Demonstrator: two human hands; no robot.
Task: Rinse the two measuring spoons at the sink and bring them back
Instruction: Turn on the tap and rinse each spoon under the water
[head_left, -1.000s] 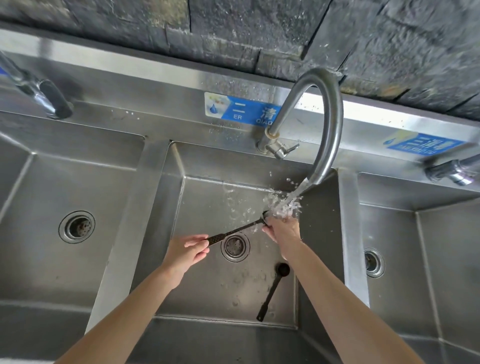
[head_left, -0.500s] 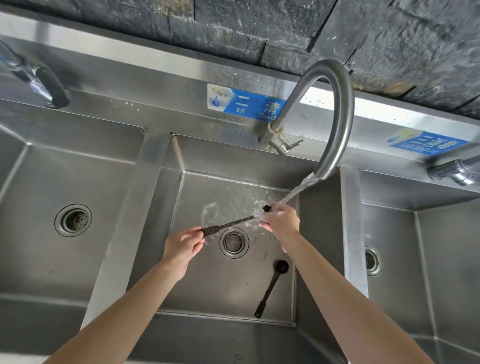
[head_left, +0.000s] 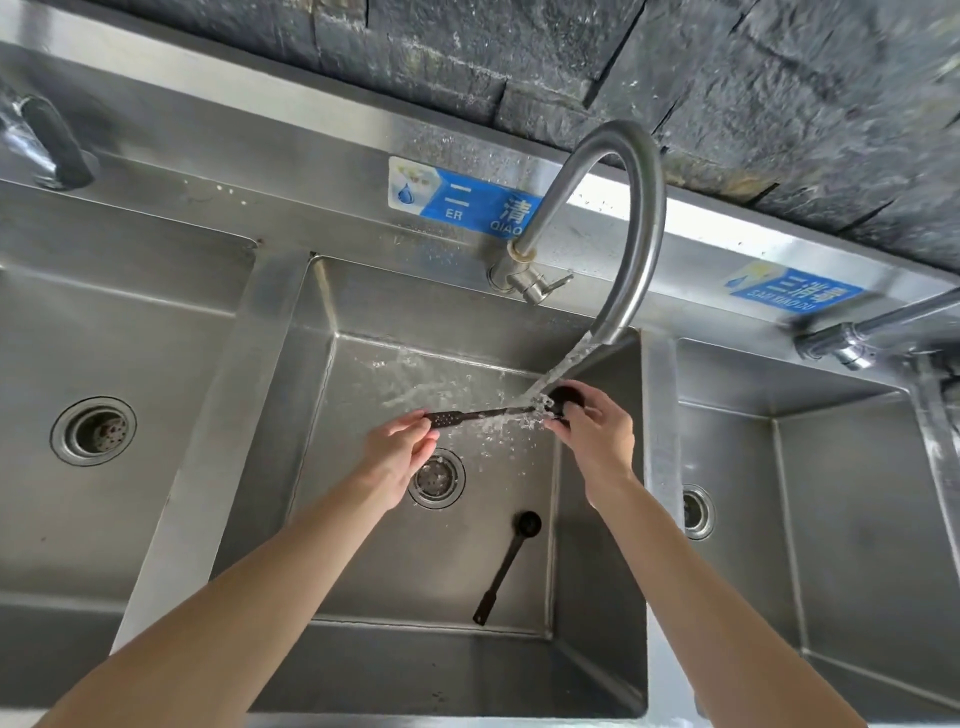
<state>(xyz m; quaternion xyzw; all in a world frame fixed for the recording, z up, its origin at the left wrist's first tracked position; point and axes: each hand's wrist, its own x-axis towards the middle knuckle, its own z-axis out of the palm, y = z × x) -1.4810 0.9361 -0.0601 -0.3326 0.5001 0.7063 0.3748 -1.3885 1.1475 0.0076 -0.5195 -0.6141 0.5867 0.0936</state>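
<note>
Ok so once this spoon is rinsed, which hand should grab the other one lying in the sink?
Probably the right hand. The second spoon lies on the basin floor right of the drain, roughly below that hand, while the left hand pinches the handle end of the held spoon and could keep it.

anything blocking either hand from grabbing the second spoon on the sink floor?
Nothing visible. The second spoon lies bare on the middle basin floor, below the right hand; both hands grip the spoon being rinsed.
</note>
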